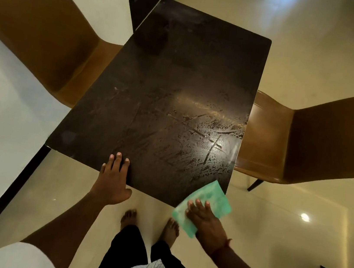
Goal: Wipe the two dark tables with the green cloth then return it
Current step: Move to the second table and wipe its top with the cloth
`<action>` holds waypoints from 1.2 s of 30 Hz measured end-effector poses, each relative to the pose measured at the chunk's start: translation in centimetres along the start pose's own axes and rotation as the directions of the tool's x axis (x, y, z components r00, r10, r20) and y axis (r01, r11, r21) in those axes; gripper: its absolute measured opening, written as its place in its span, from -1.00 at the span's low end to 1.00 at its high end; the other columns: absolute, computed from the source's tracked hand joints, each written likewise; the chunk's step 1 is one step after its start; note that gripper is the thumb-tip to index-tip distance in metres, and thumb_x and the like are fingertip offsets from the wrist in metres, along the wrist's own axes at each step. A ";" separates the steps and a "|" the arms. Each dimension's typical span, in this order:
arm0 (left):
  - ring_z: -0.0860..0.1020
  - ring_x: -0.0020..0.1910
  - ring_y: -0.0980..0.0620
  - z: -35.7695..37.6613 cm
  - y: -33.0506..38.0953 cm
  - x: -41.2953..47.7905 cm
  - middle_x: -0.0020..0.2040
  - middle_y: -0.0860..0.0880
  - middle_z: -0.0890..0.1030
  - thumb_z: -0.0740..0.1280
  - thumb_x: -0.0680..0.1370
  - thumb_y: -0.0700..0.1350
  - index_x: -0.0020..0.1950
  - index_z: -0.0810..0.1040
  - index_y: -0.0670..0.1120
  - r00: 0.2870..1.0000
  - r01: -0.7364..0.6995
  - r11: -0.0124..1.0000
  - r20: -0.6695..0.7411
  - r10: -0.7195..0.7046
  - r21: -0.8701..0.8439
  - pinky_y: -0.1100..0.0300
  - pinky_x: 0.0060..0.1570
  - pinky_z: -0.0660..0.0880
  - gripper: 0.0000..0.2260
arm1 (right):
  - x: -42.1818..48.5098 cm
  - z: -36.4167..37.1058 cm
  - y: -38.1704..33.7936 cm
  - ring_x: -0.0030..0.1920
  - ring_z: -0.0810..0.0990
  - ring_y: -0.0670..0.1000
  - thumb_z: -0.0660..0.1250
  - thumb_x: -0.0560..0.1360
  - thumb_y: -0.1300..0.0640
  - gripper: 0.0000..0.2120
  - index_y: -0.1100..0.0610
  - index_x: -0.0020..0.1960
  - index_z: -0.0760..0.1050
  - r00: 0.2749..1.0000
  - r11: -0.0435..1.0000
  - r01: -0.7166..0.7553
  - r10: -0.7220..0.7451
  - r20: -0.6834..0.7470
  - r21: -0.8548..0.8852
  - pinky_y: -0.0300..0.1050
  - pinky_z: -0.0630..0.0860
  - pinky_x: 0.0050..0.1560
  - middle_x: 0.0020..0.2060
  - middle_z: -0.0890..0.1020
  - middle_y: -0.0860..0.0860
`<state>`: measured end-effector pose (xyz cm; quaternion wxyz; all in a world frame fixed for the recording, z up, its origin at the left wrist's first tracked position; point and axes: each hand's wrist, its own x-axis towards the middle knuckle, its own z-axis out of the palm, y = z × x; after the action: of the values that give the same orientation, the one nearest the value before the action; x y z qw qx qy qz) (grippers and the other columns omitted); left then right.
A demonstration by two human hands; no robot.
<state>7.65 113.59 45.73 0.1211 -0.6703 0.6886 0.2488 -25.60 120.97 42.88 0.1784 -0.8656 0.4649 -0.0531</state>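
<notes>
Cream tiled floor, white wall on your left, and one dark table [166, 91] jammed between two brown chairs, one on the left [38, 30] and one on the right [307, 138]. Only this one table shows, so can't say where the second sits. The near right part of the top has wet-looking streaks catching the light; the far end looks dull and dry, so I'd guess you're partway through this table, not finished.

The green cloth [210, 199] is at the near right corner, half on the tabletop and half hanging past the edge. Your right hand [204, 221] lies flat on top of it, fingers spread and pressing down, not pinching or bunching it. That's fine for wiping, but with this much cloth off the edge you're only cleaning with the front half.

So: slide it fully onto the top, keep the palm flat, and run long overlapping passes toward the far end, since that looks least touched. Finish along the edges and corners.

Your left hand [112, 179] is open, holding nothing, fingertips on the tabletop near the front edge and the palm hanging off it, arm reaching forward. Looks like it's bracing the table, good idea, keep it there while you push.
</notes>
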 end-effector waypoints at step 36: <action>0.05 0.57 -0.13 -0.7 1.1 1.3 0.58 -0.12 0.15 0.31 0.54 0.04 0.53 0.26 -0.07 0.979 0.127 0.987 -0.148 -0.141 -0.100 -0.06 0.51 0.12 -0.41 | 11.6 -7.0 11.6 0.32 0.44 0.16 0.31 0.34 0.34 -0.61 0.13 0.13 0.59 0.795 0.814 -0.575 0.580 -0.177 0.083 0.04 0.51 0.10 0.26 0.53 0.13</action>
<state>6.62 112.09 45.85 0.0537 -0.7372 0.6372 0.2182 -30.04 103.77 44.37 0.1507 -0.6710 0.7208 -0.0861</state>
